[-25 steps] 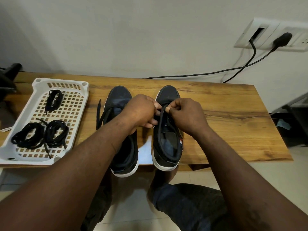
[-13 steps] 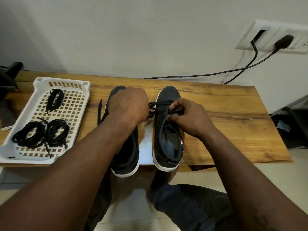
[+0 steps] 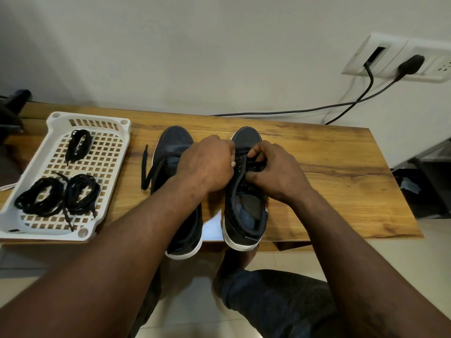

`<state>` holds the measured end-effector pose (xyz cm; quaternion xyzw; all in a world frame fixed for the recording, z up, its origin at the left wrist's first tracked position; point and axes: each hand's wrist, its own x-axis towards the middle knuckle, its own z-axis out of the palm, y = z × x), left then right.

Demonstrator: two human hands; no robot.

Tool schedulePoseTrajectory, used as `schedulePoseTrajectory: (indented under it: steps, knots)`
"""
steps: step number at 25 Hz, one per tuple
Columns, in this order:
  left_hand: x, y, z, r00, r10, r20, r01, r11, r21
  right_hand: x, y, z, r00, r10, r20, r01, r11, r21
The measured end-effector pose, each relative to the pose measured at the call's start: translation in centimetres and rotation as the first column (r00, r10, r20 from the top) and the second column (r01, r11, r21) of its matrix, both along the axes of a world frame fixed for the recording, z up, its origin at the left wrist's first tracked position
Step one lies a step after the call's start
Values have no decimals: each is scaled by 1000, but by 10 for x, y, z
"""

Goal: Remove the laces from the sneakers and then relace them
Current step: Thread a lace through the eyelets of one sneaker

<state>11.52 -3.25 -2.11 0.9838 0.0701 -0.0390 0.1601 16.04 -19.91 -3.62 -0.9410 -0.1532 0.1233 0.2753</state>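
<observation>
left hand (image 3: pixel 207 164) grip: pinching lace (image 3: pixel 257 164) | right hand (image 3: pixel 275 172) grip: pinching same lace, over right sneaker (image 3: pixel 244 215)

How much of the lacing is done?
Not far. Done: three lace bundles lie in the tray. In hand: left hand and right hand pinch the lace near the toe of the right sneaker. Left: its upper eyelets look empty; the left sneaker trails a loose lace.
</observation>
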Motion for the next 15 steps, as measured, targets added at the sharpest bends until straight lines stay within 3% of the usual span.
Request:
schedulePoseTrajectory:
  steps: [3, 5, 9, 13, 15]
  knots:
    - [0, 14, 8, 991, 91, -98, -68, 974, 214, -2, 2, 2, 998, -47, 34, 47, 999, 3]
    - [0, 20, 7, 989, 69, -129, -49, 987, 153, -3, 5, 2, 996, -87, 36, 86, 996, 12]
    - [1, 13, 3, 1000, -16, -22, 12, 987, -158, 2, 4, -3, 991, -127, -35, 127, 992, -10]
    - [1, 2, -2, 998, -42, -39, 37, 992, -123, 3, 3, -7, 993, -114, -18, 114, 993, -8]
    - [1, 8, 2, 991, -46, -122, 50, 998, 29, 4, 3, -7, 992, -120, -32, 121, 993, 7]
